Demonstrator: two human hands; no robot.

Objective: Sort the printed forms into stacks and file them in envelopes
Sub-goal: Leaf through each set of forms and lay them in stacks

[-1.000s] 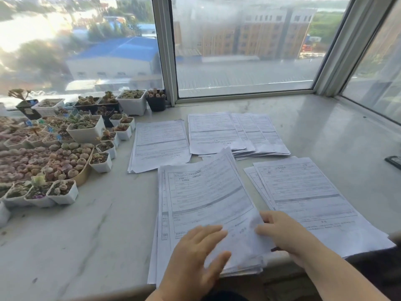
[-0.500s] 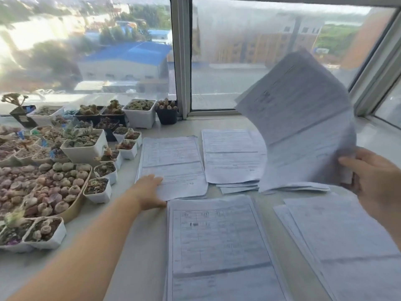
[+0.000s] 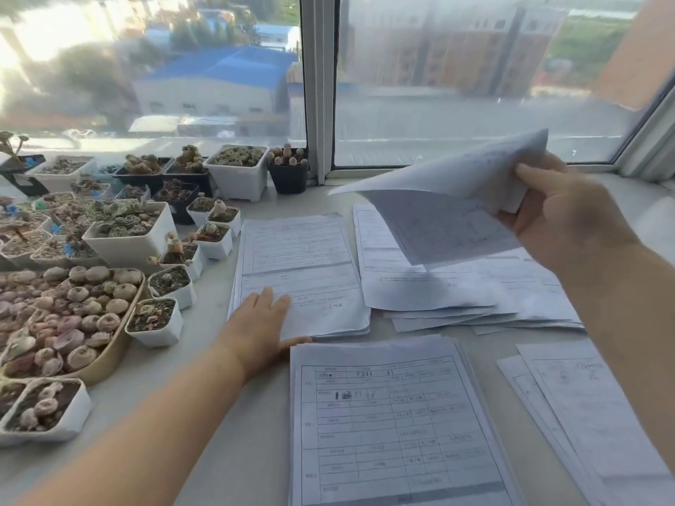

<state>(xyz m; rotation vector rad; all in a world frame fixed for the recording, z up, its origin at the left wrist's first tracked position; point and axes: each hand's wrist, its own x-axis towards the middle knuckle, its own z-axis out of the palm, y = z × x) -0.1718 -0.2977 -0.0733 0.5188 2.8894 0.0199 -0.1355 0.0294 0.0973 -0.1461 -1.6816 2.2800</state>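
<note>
Pale tabletop (image 3: 233,425) by a window, forms sorted into stacks beside potted succulents (image 3: 124,228).

Head view: the right hand (image 3: 559,220) pinches a few limp sheets (image 3: 449,199) at their far edge, raised over the back-right stack (image 3: 438,286); the left hand (image 3: 263,323) lies flat and empty on the back-left stack (image 3: 299,261). Paper this light sags and slides (likely fans out), so grip near an edge, supporting underneath. No envelopes visible.
</note>
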